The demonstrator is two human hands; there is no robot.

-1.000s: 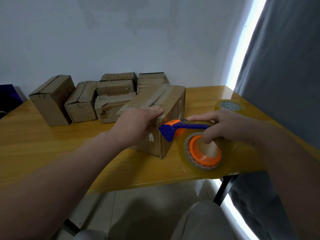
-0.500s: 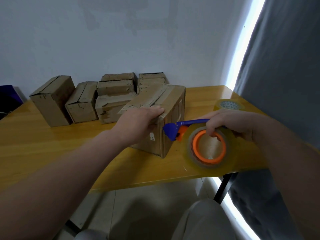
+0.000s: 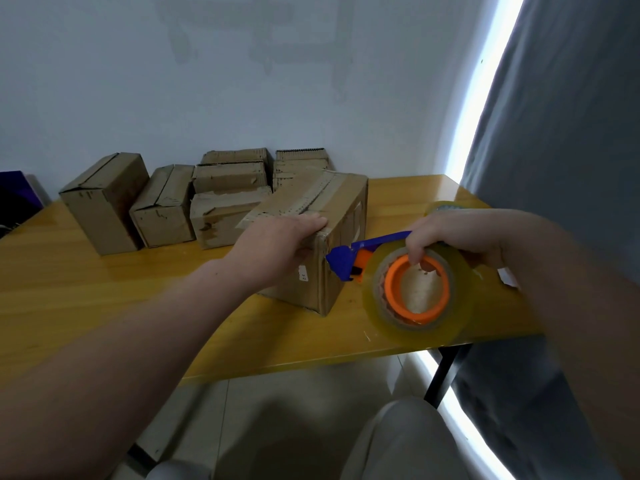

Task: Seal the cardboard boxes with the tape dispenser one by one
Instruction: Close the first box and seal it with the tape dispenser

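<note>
Starting the strip cleanly looks like the step in hand. The blue head of the tape dispenser (image 3: 341, 263) sits against the near upper corner of the cardboard box (image 3: 332, 216), which stands at an angle near the front edge of the worktop (image 3: 104, 289). The tape end should be pressed firmly onto the side face, then drawn up over the edge and along the top seam, square to the flaps. The left hand (image 3: 277, 244) lies on the box top at that corner, its fingers (image 3: 311, 221) together and flat. It should bear down so the light box cannot slide, yet stay out of the tape's path. The right hand (image 3: 446, 233) grips the dispenser from above, its fingers (image 3: 415, 252) curled into the orange core of the tape roll (image 3: 460, 289). The roll is thick, glossy, yellowish clear film, and the core and head look like hard plastic. The box is worn brown corrugated board with scuffed corners, a small white label and a pale ragged strip along its top seam. Several other boxes (image 3: 104, 199), equally battered, sit by the wall, and a spare roll (image 3: 441, 206) peeks out behind the right hand.
</note>
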